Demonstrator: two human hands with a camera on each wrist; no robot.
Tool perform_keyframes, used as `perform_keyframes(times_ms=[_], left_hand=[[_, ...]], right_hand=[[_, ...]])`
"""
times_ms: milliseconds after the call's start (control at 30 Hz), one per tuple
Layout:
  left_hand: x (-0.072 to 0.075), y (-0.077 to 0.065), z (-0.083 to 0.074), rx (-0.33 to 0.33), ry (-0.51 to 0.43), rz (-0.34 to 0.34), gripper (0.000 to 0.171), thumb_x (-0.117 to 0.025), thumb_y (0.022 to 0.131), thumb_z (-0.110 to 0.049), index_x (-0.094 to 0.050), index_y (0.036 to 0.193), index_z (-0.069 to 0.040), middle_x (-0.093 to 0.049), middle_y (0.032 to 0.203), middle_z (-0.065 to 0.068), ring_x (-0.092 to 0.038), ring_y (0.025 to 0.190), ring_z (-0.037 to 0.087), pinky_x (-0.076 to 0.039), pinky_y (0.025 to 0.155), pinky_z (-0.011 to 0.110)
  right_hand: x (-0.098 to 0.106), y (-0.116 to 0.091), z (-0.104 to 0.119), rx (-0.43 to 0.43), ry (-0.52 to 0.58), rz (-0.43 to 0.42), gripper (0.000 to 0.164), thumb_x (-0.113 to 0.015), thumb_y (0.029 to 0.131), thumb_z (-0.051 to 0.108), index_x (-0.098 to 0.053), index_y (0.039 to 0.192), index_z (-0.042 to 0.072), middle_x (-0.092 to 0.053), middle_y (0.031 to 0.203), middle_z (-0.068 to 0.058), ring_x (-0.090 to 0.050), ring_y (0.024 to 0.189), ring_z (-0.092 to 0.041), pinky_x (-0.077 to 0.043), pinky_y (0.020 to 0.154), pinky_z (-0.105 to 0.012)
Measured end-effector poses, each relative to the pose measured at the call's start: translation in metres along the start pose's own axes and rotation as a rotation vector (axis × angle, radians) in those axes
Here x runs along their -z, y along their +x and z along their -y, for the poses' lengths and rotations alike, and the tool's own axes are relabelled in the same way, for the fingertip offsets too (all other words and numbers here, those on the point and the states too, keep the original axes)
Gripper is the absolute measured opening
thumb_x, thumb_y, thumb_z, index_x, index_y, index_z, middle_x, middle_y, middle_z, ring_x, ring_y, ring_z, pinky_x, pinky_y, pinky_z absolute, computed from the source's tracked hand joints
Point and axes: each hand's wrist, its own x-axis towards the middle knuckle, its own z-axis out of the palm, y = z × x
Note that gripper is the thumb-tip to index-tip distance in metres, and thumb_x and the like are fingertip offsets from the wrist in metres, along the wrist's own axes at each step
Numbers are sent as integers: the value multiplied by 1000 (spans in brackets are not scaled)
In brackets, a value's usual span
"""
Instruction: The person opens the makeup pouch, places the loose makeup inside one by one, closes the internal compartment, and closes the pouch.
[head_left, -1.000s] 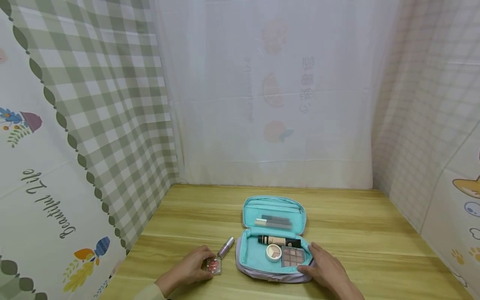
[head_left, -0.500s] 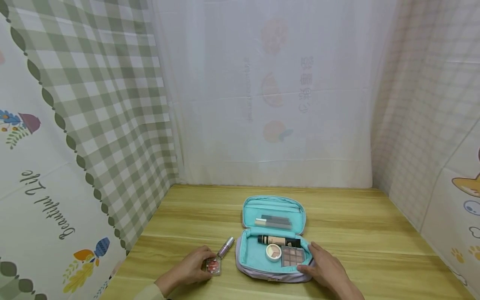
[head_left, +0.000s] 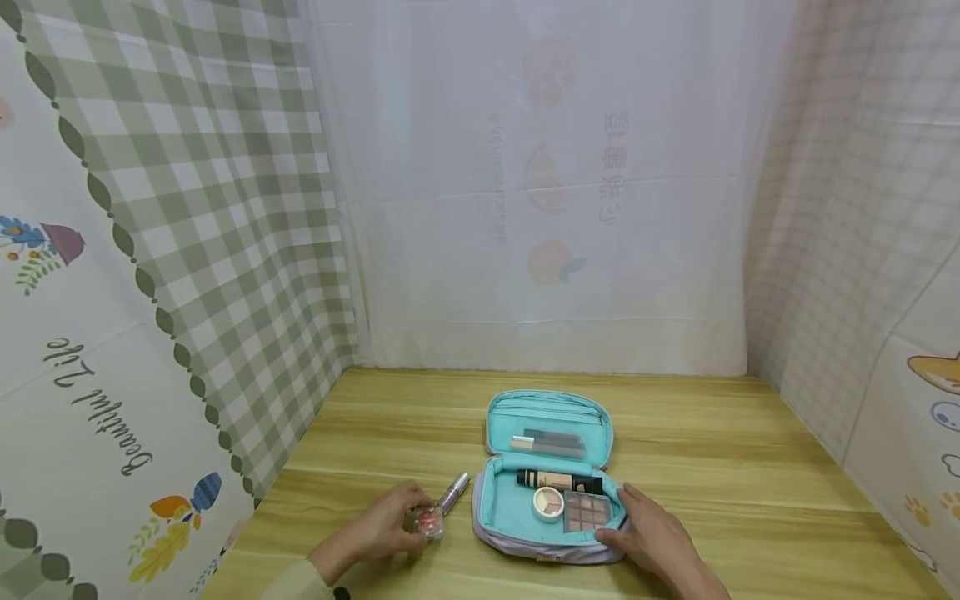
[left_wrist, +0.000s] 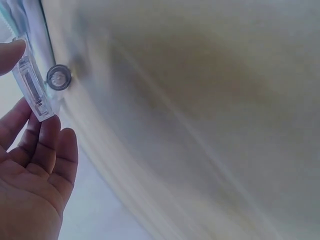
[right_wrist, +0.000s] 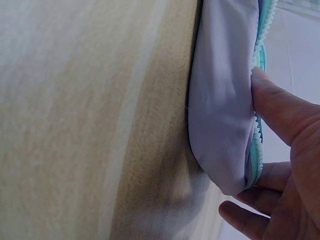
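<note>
Between its thumb and fingers my left hand [head_left: 384, 525] pinches a small clear compact [head_left: 430, 522] with red inside. The left wrist view shows the compact [left_wrist: 33, 85] edge-on, tilted up. Just beyond it a slim purple tube [head_left: 453, 492] with a silvery end lies on the table. My right hand [head_left: 660, 537] holds the right front rim of an unzipped lilac makeup pouch [head_left: 517, 550] with turquoise lining. In the right wrist view the thumb lies along the zipper of the pouch [right_wrist: 222, 95]; part of the fingers is hidden behind it.
Inside the pouch lie a black-and-beige tube [head_left: 557, 481], a round tricolour pan [head_left: 548, 504] and an eyeshadow palette [head_left: 587, 512]. Slim sticks [head_left: 547, 444] sit in its raised lid. Wooden tabletop [head_left: 690, 450] surrounds it, with curtains [head_left: 540, 333] at the back and sides.
My left hand has raised the compact slightly off the table and tilted it. The right hand and the pouch have stayed in place.
</note>
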Motion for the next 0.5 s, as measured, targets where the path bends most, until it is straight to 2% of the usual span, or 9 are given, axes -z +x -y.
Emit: perform_keyframes(times_ms=[233, 500], left_hand=[[6, 10, -4, 3, 25, -32, 45, -83, 77, -20, -69, 117, -6, -55, 104, -9, -57, 100, 14, -51, 86, 32], [8, 27, -12, -31, 51, -43, 42, -82, 77, -19, -69, 115, -6, -56, 103, -9, -57, 100, 13, -51, 89, 34]], right_hand=[[-1, 0, -1, 3, 7, -1, 99, -75, 79, 58, -45, 140, -13, -36, 146, -35, -37, 130, -56, -34, 100, -68], [0, -1, 0, 5, 6, -8, 98, -76, 79, 56, -44, 140, -13, -36, 147, -35, -36, 130, -56, -33, 101, -68]])
